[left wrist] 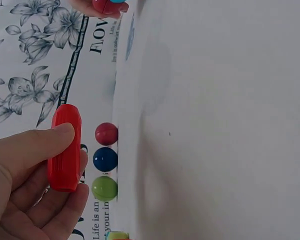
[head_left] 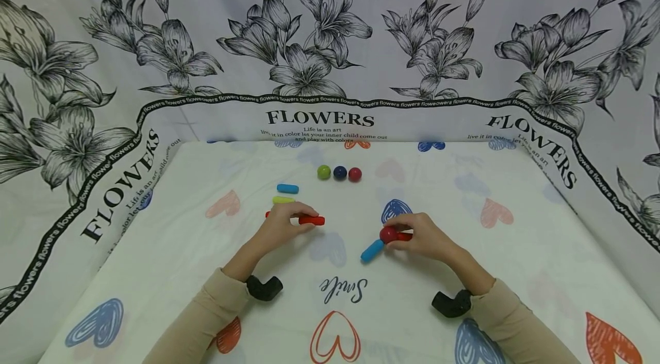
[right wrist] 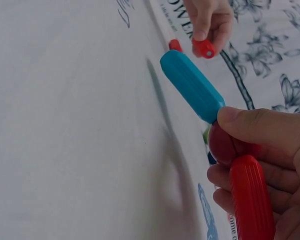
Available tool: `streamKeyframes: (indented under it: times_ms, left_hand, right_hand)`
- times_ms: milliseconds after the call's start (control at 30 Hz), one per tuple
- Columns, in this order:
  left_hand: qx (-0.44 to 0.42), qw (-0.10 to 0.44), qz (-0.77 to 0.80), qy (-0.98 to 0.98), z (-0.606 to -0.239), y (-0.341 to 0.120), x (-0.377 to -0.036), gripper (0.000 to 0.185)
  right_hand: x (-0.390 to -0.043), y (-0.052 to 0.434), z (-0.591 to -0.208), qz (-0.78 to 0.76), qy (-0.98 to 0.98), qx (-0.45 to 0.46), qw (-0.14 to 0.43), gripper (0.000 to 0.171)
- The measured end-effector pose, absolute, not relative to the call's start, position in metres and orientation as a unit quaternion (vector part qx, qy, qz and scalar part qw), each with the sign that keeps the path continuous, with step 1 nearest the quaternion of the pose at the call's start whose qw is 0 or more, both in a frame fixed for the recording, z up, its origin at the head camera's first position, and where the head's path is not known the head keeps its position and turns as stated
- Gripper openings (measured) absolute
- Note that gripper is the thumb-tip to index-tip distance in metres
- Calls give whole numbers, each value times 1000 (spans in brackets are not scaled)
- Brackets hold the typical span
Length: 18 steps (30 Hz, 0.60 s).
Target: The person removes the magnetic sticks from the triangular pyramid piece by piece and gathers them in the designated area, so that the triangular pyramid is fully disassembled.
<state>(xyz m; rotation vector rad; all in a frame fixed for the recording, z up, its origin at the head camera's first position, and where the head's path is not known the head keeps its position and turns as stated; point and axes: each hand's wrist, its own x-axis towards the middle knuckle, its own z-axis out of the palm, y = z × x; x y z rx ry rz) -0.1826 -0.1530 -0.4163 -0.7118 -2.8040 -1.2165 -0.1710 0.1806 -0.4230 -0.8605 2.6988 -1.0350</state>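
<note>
My left hand [head_left: 281,225] pinches a red rod [head_left: 311,220] mid-tabletop, fingers curled round it. My right hand [head_left: 423,236] grips a red ball [head_left: 388,234] joined to a blue rod [head_left: 372,250], probably steadying the joint.

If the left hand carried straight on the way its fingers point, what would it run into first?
Probably nothing nearby. The left hand, holding a red stick, points right across bare cloth, and the right hand lies a bit lower; depth is uncertain.

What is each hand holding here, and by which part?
The left hand pinches a red plastic rod at its middle. The right hand grips a red ball joining a blue plastic rod and another red rod.
</note>
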Motion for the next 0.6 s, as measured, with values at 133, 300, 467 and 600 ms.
streamKeyframes:
  times_ms: [133, 300, 467, 600]
  left_hand:
    - [-223, 4, -369, -902, -419, -162, -183, 21]
    - [-218, 7, -360, -907, -421, -170, -181, 20]
    - [-221, 13, -364, -905, -423, -179, -178, 20]
    - [-219, 9, -358, -908, -425, -187, -177, 19]
  right_hand:
    - [-171, 181, -423, -342, 892, -290, 63, 40]
    - [-172, 181, -422, -338, 892, -293, 61, 38]
    - [-172, 180, -422, -338, 892, -295, 63, 37]
    - [-172, 181, -422, -338, 890, -301, 58, 38]
